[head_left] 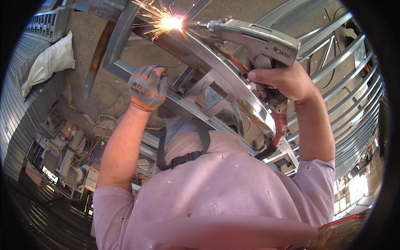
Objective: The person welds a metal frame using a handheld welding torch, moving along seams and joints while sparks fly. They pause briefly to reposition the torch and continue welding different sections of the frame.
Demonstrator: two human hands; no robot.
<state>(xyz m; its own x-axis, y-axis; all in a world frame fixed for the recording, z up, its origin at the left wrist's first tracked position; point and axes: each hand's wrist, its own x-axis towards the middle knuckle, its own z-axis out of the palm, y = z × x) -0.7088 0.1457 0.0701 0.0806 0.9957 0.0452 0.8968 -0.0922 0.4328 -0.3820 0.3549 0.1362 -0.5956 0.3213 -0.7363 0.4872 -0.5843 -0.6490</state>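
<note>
We hold the welding gun in our bare right hand, fingers closed tight around its grip. Its tip touches the curved steel frame, where a bright spark bursts. Our left hand, in a grey and orange glove, is closed on a bar of the same frame. A white sack lies well apart on the floor.

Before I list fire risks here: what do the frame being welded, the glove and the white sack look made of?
The frame looks like bare steel: grey, shiny strips, rust-brown patches near the sparks. The glove on the left hand looks like grey knit fabric with orange trim. The white sack looks like woven plastic or cloth; I cannot tell which.
</note>
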